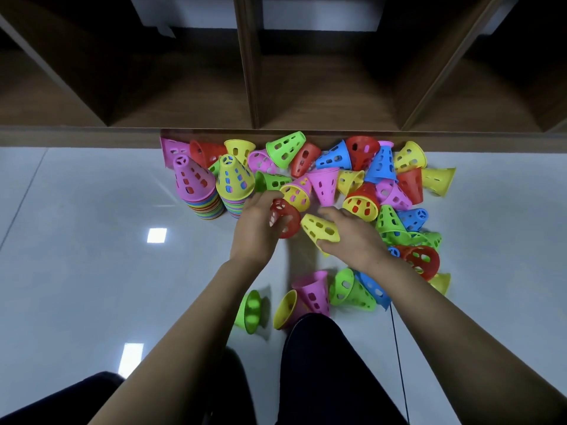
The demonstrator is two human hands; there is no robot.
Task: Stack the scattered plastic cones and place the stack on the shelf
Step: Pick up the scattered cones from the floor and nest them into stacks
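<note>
Left hand point(260, 223) has its fingers curled around a red cone point(288, 217), wide rim facing about 4 o'clock. Right hand point(352, 237) grips a yellow cone point(320, 228) at its wide end. Its long axis runs 10 to 4 o'clock, narrow tip at 10, right by the red rim; can't tell if they touch. Pink-topped stack point(193, 182) and yellow-topped stack point(234, 179) stand upright at 10 o'clock of the hands. Loose cones point(383, 185) lie tipped from 12 to 3 o'clock against the shelf point(276, 136) base.
</note>
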